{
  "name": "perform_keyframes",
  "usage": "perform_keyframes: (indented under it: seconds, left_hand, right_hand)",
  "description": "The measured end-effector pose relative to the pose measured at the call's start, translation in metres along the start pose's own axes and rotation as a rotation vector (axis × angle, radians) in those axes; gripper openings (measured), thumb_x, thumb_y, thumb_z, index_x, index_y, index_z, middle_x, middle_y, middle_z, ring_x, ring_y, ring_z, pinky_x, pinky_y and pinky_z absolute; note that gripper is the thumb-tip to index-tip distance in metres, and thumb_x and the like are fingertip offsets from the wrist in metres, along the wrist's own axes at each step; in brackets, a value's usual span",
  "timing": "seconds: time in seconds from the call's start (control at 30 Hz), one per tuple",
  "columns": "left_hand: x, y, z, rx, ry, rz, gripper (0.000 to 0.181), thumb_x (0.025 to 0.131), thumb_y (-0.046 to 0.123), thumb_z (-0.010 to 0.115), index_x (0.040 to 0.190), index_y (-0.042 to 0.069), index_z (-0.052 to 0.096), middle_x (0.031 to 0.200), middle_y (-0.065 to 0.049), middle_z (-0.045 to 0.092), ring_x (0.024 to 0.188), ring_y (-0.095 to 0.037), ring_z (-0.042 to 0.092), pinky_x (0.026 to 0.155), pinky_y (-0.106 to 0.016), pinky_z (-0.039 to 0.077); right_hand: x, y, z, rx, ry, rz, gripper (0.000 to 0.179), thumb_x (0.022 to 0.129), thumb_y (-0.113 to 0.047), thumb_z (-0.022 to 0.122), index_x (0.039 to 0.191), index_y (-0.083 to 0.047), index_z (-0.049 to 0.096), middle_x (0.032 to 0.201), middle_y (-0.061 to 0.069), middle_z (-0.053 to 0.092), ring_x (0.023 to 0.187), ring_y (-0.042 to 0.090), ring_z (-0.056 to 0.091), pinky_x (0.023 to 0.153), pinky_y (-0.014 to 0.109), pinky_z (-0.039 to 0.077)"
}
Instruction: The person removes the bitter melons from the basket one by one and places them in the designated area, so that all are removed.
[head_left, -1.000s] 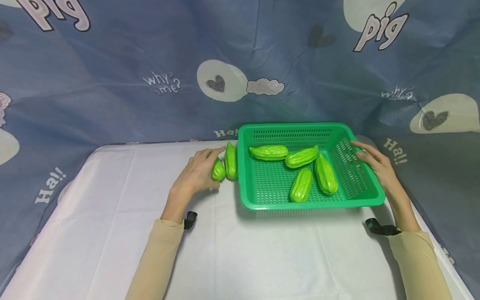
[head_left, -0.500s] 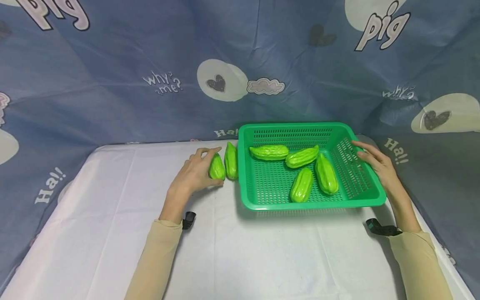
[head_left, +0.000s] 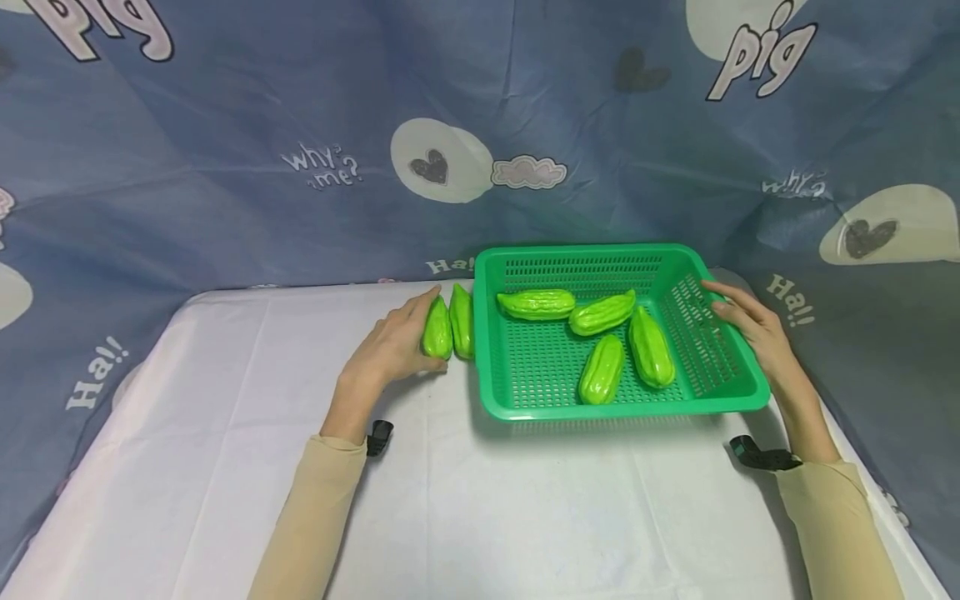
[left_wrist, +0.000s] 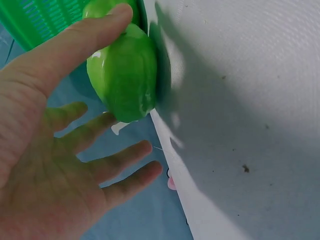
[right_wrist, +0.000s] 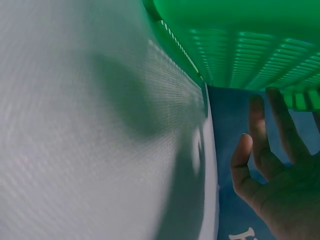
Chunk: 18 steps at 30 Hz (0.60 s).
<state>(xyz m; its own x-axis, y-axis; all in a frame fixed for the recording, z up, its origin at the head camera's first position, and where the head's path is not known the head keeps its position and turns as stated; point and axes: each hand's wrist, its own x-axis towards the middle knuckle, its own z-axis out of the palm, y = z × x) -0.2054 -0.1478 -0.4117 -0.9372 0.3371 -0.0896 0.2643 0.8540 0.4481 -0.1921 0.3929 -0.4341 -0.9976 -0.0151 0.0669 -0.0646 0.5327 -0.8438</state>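
In the head view my left hand (head_left: pixel 390 346) spans a bright green bitter melon (head_left: pixel 437 330) lengthwise, thumb at its near end and forefinger at its far end. The left wrist view shows the thumb across this bitter melon (left_wrist: pixel 125 75), the other fingers spread behind it. A second bitter melon (head_left: pixel 462 323) lies close beside it, against the left side of a green plastic basket (head_left: pixel 637 407). At the basket's right side, my right hand (head_left: pixel 756 329) holds the rim. Its lower fingers extend along the outside of the basket wall (right_wrist: pixel 235 55) in the right wrist view.
Several more bitter melons (head_left: pixel 602 371) lie inside the basket. Everything stands on a white cloth-covered table (head_left: pixel 555 508). A blue printed curtain (head_left: pixel 315 225) rises along the table's back and sides, close behind the basket.
The bitter melon in my left hand has turned from partly hidden and slanted to nearly upright in the head view, alongside the second one. My right hand and the basket stay in place.
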Motion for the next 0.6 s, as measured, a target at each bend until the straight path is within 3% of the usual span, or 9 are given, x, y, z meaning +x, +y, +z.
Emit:
perform_keyframes:
  seconds: [0.13,0.4,0.6]
  left_hand:
    - [-0.0002,0.0001,0.0003,0.0,-0.012,-0.002,0.123,0.082,0.028,0.096,0.174,0.017,0.015,0.177,-0.018,0.03,0.155,-0.052,0.042,0.126,-0.072,0.035]
    - [-0.0023,0.0006,-0.0009,-0.002,-0.031,-0.024,0.122,0.083,0.028,0.095,0.175,0.021,0.014,0.18,-0.019,0.02,0.16,-0.053,0.033,0.128,-0.075,0.029]
    - [-0.0021,0.0,-0.001,0.005,-0.026,-0.043,0.123,0.083,0.027,0.096,0.175,0.022,0.014,0.176,-0.025,0.028,0.157,-0.052,0.039,0.126,-0.071,0.035]
  right_hand:
    - [0.0,0.0002,-0.0007,0.001,-0.001,-0.008,0.05,0.115,-0.038,0.05,0.164,-0.03,0.047,0.173,-0.007,0.038,0.136,-0.005,0.044,0.104,0.026,0.04]
    - [-0.0001,0.0004,-0.0018,0.003,-0.005,0.006,0.051,0.115,-0.039,0.049,0.165,-0.032,0.045,0.177,-0.006,0.033,0.152,0.012,0.041,0.119,0.055,0.036]
    - [-0.0004,0.001,-0.0002,0.017,-0.004,-0.007,0.05,0.115,-0.038,0.049,0.164,-0.031,0.047,0.175,-0.009,0.035,0.155,0.013,0.038,0.124,0.065,0.031]
